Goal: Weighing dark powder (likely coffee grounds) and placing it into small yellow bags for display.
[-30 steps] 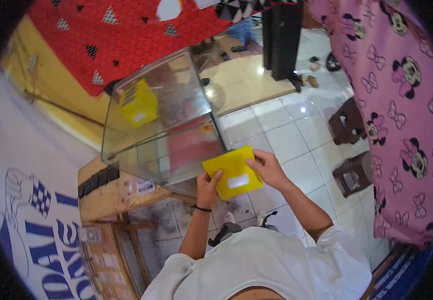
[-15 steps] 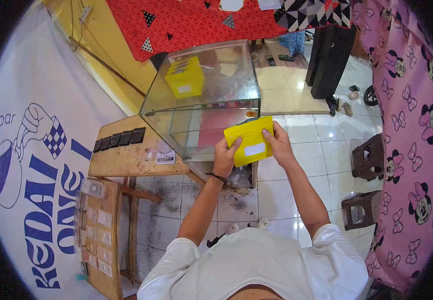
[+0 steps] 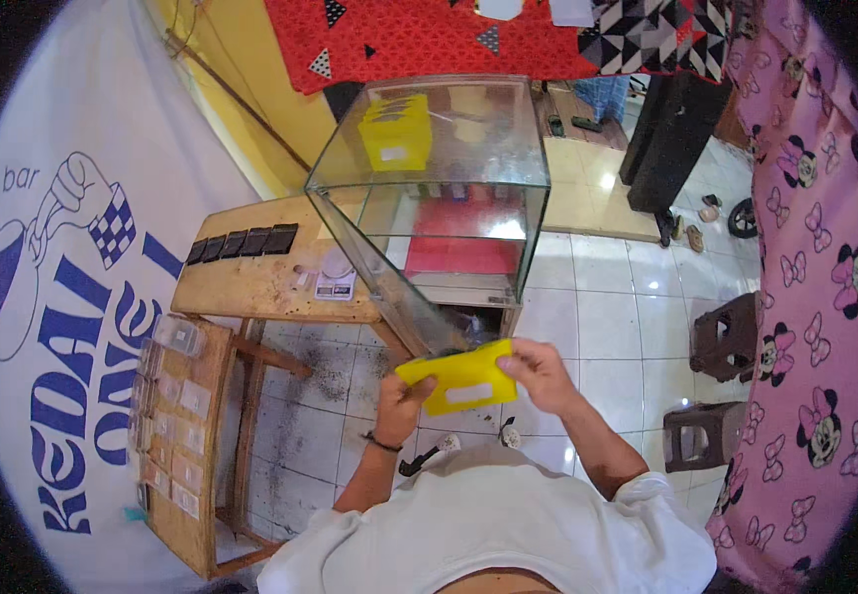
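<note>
A flat yellow pouch (image 3: 439, 398) with a white label is held up in front of my body. My left hand (image 3: 401, 404) pinches its left end, thumb on the front. At its upper right corner, my right hand (image 3: 540, 374) grips it the same way. The fingers behind the pouch are hidden. Beyond it stands a glass display case (image 3: 468, 148), with several matching yellow pouches (image 3: 395, 139) in a row on its top.
A wooden table (image 3: 241, 282) at the left carries several small black packets (image 3: 241, 244) and a white scale (image 3: 335, 275). Nearer, a lower wooden table (image 3: 216, 386) holds clear containers. Brown plastic stools (image 3: 698, 436) stand at the right, beside a pink curtain (image 3: 815, 297).
Both hands have drawn the yellow pouch down and closer to my body, and it is tilted a little differently. The view has shifted slightly, showing more of the case's front.
</note>
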{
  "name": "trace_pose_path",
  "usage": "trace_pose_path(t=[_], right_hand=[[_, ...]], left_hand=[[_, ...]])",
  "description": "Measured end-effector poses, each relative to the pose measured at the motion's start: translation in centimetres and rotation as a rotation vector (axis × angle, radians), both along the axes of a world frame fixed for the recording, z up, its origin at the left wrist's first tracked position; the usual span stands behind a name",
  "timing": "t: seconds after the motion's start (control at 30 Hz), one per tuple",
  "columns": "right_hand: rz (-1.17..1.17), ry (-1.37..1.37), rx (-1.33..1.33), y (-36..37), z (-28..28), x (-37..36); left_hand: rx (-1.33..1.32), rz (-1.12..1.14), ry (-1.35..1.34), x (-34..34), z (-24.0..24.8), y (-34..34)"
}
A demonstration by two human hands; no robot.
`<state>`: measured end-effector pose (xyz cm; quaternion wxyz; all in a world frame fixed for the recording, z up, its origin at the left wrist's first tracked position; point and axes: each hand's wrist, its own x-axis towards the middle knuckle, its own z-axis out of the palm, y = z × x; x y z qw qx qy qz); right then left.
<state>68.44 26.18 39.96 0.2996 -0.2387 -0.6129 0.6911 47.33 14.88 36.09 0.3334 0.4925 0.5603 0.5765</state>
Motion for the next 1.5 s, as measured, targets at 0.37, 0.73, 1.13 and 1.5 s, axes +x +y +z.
trace_pose_path(t=[0.37,0.73,1.13,1.5], right_hand=[[0.613,0.097,0.102,-4.6,-0.1,-13.5],[0.584,0.27,-0.095,-10.7,-1.7,-28.4],[0.012,0.014,0.489,-7.8,-2.3,-20.6],[-0.351,-0.081,0.325,0.1,-2.8,-12.5]], left_hand=[[0.075,0.434,-0.247,-7.8,-0.2,-13.5],[0.244,0.688,-0.24,-17.4,1.4,-16.7],[0.122,0.71,-0.097,-11.5,1.1,-12.6],[0.174,0.405,-0.276,-7.4,-0.4,0.8]])
